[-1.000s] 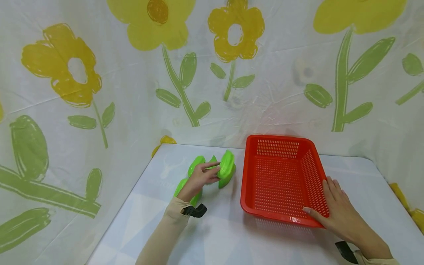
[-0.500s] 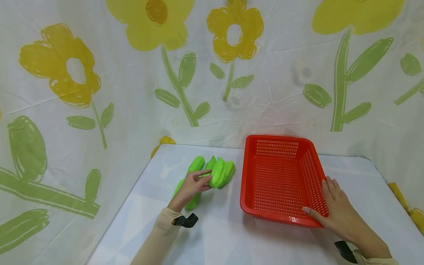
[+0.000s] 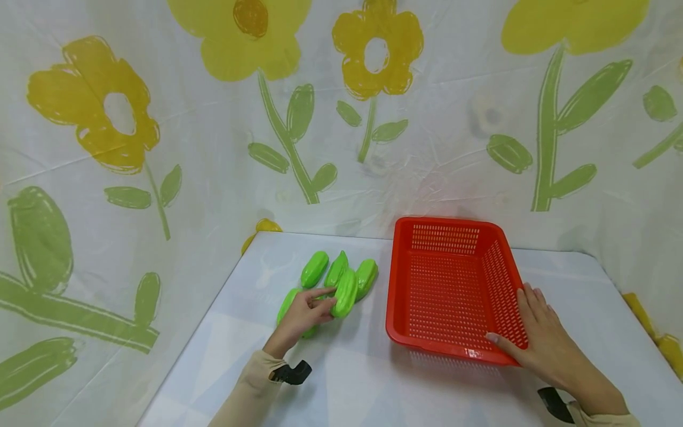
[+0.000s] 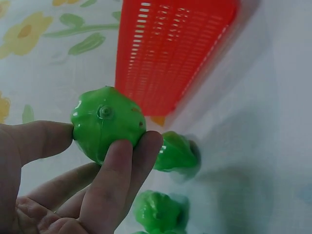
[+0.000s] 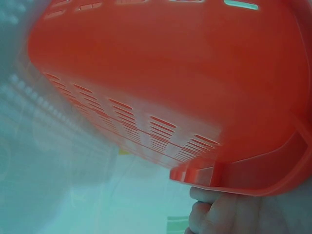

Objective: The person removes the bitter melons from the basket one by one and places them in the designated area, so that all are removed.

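Note:
My left hand (image 3: 305,313) pinches a green ribbed toy gourd (image 3: 345,293) between thumb and fingertips. In the left wrist view this gourd (image 4: 105,122) shows its rounded end with a small nub. Close behind it in the head view lie a pointed green gourd (image 3: 337,268) and another ribbed one (image 3: 368,274). A smoother green toy vegetable (image 3: 315,268) lies farther left. Below it, another green piece (image 3: 288,303) is partly hidden by the left hand. My right hand (image 3: 552,344) rests on the near right corner of a red plastic basket (image 3: 392,284), fingers straight along the rim, thumb spread over the front edge.
The basket stands on a pale patterned table (image 3: 352,379), its slotted floor bare. A white curtain (image 3: 437,148) printed with yellow flowers hangs behind the table and along its left side.
My left hand has moved left and nearer to me with the gourd, away from above the ribbed gourd beside the basket. The right hand and basket have stayed in place.

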